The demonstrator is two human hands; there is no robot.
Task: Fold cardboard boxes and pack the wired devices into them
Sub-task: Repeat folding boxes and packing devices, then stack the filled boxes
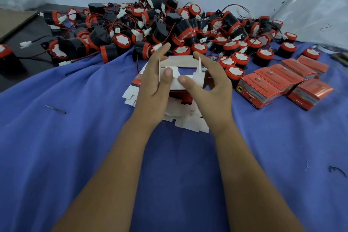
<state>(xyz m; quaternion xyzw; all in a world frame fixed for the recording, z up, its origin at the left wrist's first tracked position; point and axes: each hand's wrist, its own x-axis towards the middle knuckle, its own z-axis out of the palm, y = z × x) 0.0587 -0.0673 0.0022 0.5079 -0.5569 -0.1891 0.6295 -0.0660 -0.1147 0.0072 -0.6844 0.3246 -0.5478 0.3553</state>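
Inspection note, head view, items largest to smallest.

1. Worktop (75,137): covered w/ blue cloth (178,165); bare dark surface shows at far left.

2. Pile of wired devices (169,24): black bodies, red caps, red/black leads w/ white plugs. Heaped at the far side against the wall, spilling left and right. Count is large, too many to tally. I judge this the unpacked backlog.

3. Closed red boxes (278,83): approx. seven, in rows on the cloth at right, lids shut. Presumably packed, but contents not visible, so I can't confirm.

4. Stack of flat box blanks (188,124): white undersides up, lying on the cloth under my hands, a printed red edge showing at the stack's left. Plenty left to fold.

5. Box in hand (180,73): held above the blanks, between both hands. Part-erected, white inside faces me, side flaps stand upright, opening visible. No device inside that I can see.

6. Left hand (156,84): fingers curled round the box's left side, thumb pressed on a white flap.

7. Right hand (212,83): thumb pinching the near flap, fingers wrapped behind the right side.

Progress assessment: early stage. A small batch looks done; the current box is mid-fold, flaps not tucked; it needs closing at one end, a device loaded w/ its lead, then sealing. Bulk of devices remains.
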